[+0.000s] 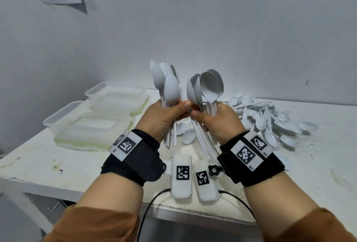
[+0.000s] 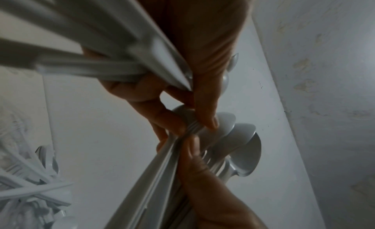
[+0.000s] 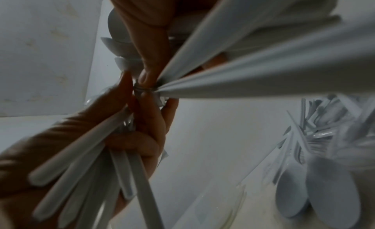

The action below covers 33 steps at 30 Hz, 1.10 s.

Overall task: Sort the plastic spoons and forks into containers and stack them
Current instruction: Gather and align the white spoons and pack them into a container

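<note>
Fingers (image 1: 185,106) of both hands grip upright spoon bundles (image 1: 209,89).

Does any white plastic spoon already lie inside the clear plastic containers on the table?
No, the clear plastic containers show no cutlery inside in the head view; spoons are in both hands and piled on the table.

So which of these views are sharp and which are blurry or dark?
Head view: evenly lit and sharp on both spoon bundles, edges bowed by the wide lens. Left wrist view: dim, near handles smeared. Right wrist view: dim, handles and pile blurred.
</note>
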{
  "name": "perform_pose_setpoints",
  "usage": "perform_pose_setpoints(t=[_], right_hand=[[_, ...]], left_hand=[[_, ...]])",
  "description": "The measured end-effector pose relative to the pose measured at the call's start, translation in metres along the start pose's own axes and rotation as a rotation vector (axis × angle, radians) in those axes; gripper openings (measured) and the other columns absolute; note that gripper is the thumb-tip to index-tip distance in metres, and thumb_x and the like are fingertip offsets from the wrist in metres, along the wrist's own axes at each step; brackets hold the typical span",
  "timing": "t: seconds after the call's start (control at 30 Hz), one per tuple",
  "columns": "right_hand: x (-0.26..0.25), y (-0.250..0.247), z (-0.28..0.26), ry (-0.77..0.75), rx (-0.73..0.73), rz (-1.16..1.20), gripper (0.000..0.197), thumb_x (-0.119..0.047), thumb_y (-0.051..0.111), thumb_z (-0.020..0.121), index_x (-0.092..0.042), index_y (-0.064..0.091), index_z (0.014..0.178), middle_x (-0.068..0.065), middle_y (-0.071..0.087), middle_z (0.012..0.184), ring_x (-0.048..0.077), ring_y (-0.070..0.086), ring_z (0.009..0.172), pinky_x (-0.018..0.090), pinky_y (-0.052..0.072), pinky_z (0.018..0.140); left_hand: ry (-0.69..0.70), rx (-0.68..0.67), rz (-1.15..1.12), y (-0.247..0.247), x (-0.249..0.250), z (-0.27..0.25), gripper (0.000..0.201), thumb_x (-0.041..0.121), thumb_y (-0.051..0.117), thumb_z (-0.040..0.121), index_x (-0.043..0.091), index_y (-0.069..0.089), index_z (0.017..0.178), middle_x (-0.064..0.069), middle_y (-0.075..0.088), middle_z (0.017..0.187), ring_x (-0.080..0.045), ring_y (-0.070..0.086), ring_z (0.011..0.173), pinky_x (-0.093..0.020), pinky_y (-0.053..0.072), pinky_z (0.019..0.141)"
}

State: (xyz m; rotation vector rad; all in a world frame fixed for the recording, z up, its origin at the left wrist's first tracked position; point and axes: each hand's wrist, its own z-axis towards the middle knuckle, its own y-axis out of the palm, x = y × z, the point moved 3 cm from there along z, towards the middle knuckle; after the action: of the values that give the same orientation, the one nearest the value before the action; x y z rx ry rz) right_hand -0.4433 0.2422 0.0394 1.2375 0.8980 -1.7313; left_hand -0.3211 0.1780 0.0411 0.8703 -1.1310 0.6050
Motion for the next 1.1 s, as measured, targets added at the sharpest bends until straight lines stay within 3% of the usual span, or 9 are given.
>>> perform_pose_setpoints(t=[0.1,0.2,0.3,0.37,0.53,0.63,0.87,1.0,1.1], right_hand=[[0.0,0.001,-0.001,0.012,0.004,-0.016,0.024,-0.006,0.069,0.082,-0.023,0.057,0.071,-0.021,0.059,0.046,-0.009,0.052,0.042,0.004,0.036,0.045],[0.001,-0.001,-0.001,0.018,0.016,-0.025,0.018,-0.01,0.066,0.084,-0.024,0.06,0.076,-0.021,0.062,0.052,-0.01,0.055,0.048,0.005,0.039,0.049],[0.001,-0.004,-0.002,0.036,0.06,-0.048,0.006,-0.016,0.063,0.088,-0.015,0.066,0.092,-0.011,0.062,0.058,-0.004,0.053,0.047,0.013,0.04,0.049],[0.002,-0.007,-0.001,0.057,0.082,-0.014,0.018,-0.017,0.06,0.09,-0.007,0.065,0.103,-0.006,0.055,0.057,0.003,0.047,0.044,0.017,0.036,0.047],[0.002,-0.013,-0.002,0.088,0.085,-0.056,0.018,-0.025,0.056,0.092,-0.01,0.063,0.097,-0.005,0.047,0.049,0.008,0.041,0.043,0.02,0.035,0.049],[0.0,-0.014,-0.002,0.09,0.106,-0.033,0.014,-0.016,0.056,0.092,-0.013,0.057,0.079,-0.001,0.055,0.058,0.007,0.046,0.045,0.019,0.037,0.047],[-0.002,-0.014,-0.001,0.055,0.035,-0.005,0.004,-0.015,0.054,0.093,-0.013,0.057,0.096,-0.003,0.065,0.065,0.009,0.051,0.052,0.02,0.038,0.046],[-0.001,-0.017,-0.001,0.063,0.082,-0.008,0.005,-0.013,0.058,0.091,-0.016,0.061,0.087,-0.002,0.061,0.07,0.007,0.056,0.053,0.021,0.044,0.05],[-0.001,-0.018,-0.001,0.059,0.084,-0.034,0.011,-0.013,0.061,0.088,-0.02,0.06,0.08,-0.002,0.062,0.069,0.002,0.059,0.052,0.019,0.047,0.053]], left_hand=[[0.006,0.021,0.018,-0.002,-0.002,0.001,0.012,0.005,0.065,0.082,-0.003,0.06,0.089,-0.007,0.07,0.078,-0.013,0.069,0.073,-0.017,0.053,0.066],[0.02,0.044,0.066,-0.005,-0.003,0.002,0.017,0.013,0.069,0.078,0.0,0.062,0.087,-0.007,0.071,0.08,-0.013,0.069,0.076,-0.02,0.054,0.072],[0.02,0.059,0.066,-0.007,-0.002,0.003,0.038,0.028,0.075,0.061,0.003,0.065,0.086,-0.009,0.072,0.085,-0.014,0.068,0.081,-0.024,0.053,0.08],[0.029,0.068,0.091,-0.008,-0.001,0.004,0.054,0.031,0.084,0.057,-0.003,0.065,0.094,-0.013,0.072,0.095,-0.017,0.068,0.086,-0.028,0.053,0.085],[0.059,0.084,0.127,-0.01,0.001,0.005,0.079,0.045,0.078,0.051,-0.01,0.061,0.105,-0.017,0.07,0.103,-0.019,0.068,0.093,-0.033,0.051,0.092],[0.071,0.077,0.118,-0.008,0.002,0.005,0.081,0.044,0.077,0.05,-0.011,0.061,0.107,-0.016,0.07,0.103,-0.015,0.068,0.09,-0.028,0.052,0.087],[0.068,0.07,0.119,-0.008,0.001,0.007,0.07,0.038,0.078,0.057,-0.007,0.062,0.107,-0.015,0.068,0.101,-0.015,0.066,0.087,-0.029,0.052,0.087],[0.059,0.066,0.119,-0.008,0.0,0.007,0.074,0.042,0.079,0.055,-0.008,0.062,0.106,-0.013,0.071,0.101,-0.016,0.068,0.091,-0.03,0.052,0.089],[0.045,0.051,0.127,-0.004,0.0,0.006,0.055,0.033,0.075,0.065,-0.005,0.063,0.103,-0.009,0.072,0.095,-0.014,0.069,0.088,-0.027,0.052,0.085]])
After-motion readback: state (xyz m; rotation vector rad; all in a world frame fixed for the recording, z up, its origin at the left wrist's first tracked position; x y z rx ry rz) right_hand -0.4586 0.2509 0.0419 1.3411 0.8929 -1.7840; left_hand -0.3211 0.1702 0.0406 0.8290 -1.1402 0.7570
